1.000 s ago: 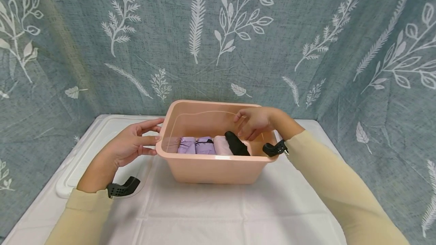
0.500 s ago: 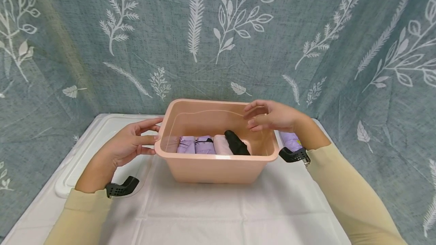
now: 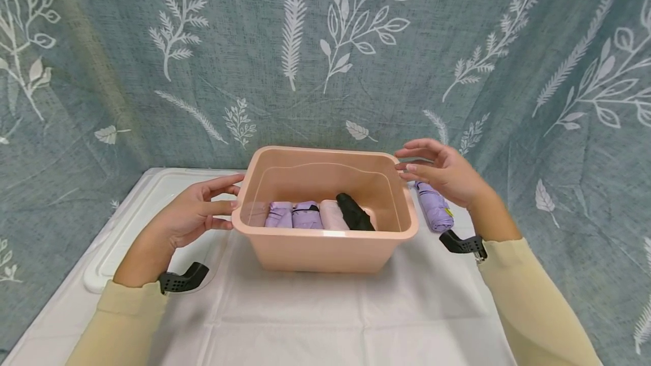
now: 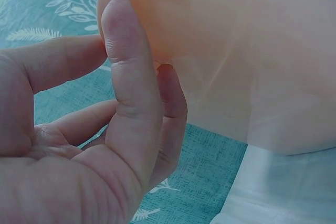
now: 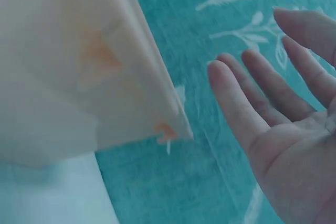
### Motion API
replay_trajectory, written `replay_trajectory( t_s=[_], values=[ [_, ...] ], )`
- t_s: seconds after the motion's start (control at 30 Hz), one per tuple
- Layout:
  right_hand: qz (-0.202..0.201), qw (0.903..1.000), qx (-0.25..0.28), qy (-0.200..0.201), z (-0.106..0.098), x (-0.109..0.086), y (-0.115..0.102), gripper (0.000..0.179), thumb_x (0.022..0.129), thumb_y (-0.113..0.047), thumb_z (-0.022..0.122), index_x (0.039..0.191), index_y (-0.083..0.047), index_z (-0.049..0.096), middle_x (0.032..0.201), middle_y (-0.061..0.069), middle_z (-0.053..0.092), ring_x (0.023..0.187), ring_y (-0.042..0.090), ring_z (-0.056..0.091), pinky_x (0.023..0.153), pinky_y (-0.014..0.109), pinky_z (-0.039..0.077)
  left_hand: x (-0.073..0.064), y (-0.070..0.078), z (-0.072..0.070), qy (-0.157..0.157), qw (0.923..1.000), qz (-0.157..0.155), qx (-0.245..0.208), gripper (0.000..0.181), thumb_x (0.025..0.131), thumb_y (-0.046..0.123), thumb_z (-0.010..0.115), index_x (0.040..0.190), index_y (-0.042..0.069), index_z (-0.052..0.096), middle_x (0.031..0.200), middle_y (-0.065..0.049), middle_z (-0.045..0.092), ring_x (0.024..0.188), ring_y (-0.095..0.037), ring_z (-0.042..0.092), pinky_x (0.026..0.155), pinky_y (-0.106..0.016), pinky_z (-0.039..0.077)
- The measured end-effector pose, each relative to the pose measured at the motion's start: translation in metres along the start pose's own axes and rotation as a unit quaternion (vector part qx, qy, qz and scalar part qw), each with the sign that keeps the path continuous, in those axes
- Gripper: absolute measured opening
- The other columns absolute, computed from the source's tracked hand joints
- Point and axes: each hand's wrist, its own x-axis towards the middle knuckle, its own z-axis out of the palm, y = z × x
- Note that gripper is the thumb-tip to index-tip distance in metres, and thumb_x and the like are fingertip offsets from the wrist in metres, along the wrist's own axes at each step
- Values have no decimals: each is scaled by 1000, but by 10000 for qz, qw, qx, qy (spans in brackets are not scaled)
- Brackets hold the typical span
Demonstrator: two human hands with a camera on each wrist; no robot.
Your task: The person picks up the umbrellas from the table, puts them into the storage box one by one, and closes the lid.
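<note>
A peach plastic bin stands on the white-covered table. In it lie two rolled purple bundles, a pale pink roll and a black cloth bundle leaning at the right of the row. My left hand touches the bin's left rim, fingertips and thumb against its outer side; the left wrist view has the fingertips right at the rim. Over the bin's back right corner my right hand holds nothing. Its fingers are spread and lightly bent, beside the bin in the right wrist view.
Right of the bin, a rolled purple bundle with a yellow mark lies on the table. A white lid lies flat at the left, partly under my left arm. A blue-green curtain with white leaf prints hangs behind the table.
My right hand has come up out of the bin and moved right, past the back right corner. The purple bundle beside the bin has come into sight. My left hand stays at the rim.
</note>
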Motion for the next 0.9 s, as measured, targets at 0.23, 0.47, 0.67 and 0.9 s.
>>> replay_trajectory(
  t_s=[0.23,0.47,0.67,0.9],
  values=[
    [-425,9956,429,718,-24,-14,26,35,102,1,57,137,-6,56,131,6,64,116,20,69,102,32,57,0,0,0,14,10000,14,-9,71,98,3,66,161,7,33,119,-3,54,79,-11,71,68,-30,64],
    [-657,9849,629,1473,-42,-22,58,35,102,-5,60,136,0,54,127,4,68,114,18,69,101,31,58,-1,0,1,55,10000,23,15,70,98,2,67,160,8,36,120,-3,53,79,-11,71,68,-30,64],
    [-556,9720,651,2189,-56,-26,84,35,101,-8,64,133,1,56,122,0,71,110,14,71,101,28,57,-2,2,1,54,10000,30,28,70,98,2,66,160,7,35,120,-3,53,80,-11,71,68,-30,64],
    [130,9465,185,3219,-77,-31,121,41,100,-8,66,137,3,57,110,-13,71,106,3,66,91,14,56,-2,1,1,84,9999,-37,70,70,98,3,67,160,8,35,121,-4,52,79,-12,71,69,-29,64]
  ],
)
